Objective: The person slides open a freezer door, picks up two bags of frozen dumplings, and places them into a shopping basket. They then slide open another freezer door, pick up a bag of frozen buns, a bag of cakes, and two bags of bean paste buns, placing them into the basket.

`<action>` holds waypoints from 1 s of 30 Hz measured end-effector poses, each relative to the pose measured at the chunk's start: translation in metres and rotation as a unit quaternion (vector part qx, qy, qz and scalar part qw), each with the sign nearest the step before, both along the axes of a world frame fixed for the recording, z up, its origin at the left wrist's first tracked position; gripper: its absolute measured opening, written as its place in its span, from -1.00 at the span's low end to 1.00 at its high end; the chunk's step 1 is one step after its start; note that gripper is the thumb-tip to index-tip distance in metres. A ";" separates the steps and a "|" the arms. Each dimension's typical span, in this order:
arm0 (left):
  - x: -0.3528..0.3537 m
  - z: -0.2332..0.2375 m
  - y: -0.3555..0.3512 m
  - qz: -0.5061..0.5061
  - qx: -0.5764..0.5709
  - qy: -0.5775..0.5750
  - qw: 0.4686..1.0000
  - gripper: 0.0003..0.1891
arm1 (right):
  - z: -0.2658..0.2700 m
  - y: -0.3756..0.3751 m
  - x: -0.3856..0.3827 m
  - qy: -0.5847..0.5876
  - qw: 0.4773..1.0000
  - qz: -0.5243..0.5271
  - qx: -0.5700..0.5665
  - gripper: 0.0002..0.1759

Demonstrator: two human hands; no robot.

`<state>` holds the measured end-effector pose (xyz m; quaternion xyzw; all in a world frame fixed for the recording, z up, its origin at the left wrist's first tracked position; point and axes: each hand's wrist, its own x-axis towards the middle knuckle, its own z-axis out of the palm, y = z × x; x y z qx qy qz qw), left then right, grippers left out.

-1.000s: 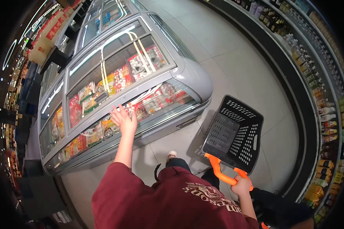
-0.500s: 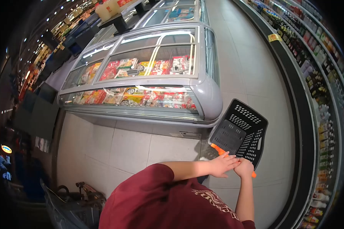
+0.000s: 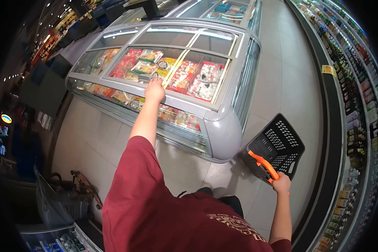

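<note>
My left hand is stretched out to the glass lid of a chest freezer, its fingers at the grey handle near the lid's front edge. Whether the fingers are wrapped round that handle is hard to make out. Bags of frozen food in red, yellow and white lie under the glass. Down at the right, my right hand is closed on the orange handle of a black shopping basket, which hangs tilted beside the freezer's corner.
Shelves of bottles run along the right side, behind a dark ledge with a yellow tag. A grey tiled aisle lies between freezer and shelves. At the lower left stand a dark cart-like object and another case.
My left hand has left the basket handle area and reached up and left to the freezer lid. My right hand still holds the basket handle. The view has shifted nearer the freezer.
</note>
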<state>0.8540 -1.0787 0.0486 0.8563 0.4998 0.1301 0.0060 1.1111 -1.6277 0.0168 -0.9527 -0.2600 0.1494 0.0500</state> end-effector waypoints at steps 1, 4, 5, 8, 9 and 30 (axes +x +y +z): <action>0.004 0.003 0.009 0.031 -0.043 0.032 0.998 -0.65 | 0.002 0.003 0.017 -0.003 1.000 0.006 -0.001 -0.82; 0.014 0.005 0.017 0.085 -0.047 0.099 0.990 -0.62 | 0.001 0.007 0.065 0.007 1.000 0.009 0.014 -0.83; 0.016 0.010 0.016 0.100 -0.061 0.172 0.978 -0.58 | 0.000 0.004 0.078 0.011 1.000 0.008 0.011 -0.84; 0.011 0.019 0.017 0.126 -0.066 0.217 0.966 -0.57 | -0.009 0.013 0.123 -0.005 0.999 0.034 0.024 -0.83; 0.008 0.021 0.020 0.136 -0.058 0.245 0.958 -0.56 | -0.007 0.014 0.133 0.003 0.999 0.038 0.012 -0.82; -0.034 -0.015 0.097 -0.085 0.118 -0.058 0.988 -0.85 | -0.038 0.054 0.211 0.069 0.989 -0.094 0.087 -0.74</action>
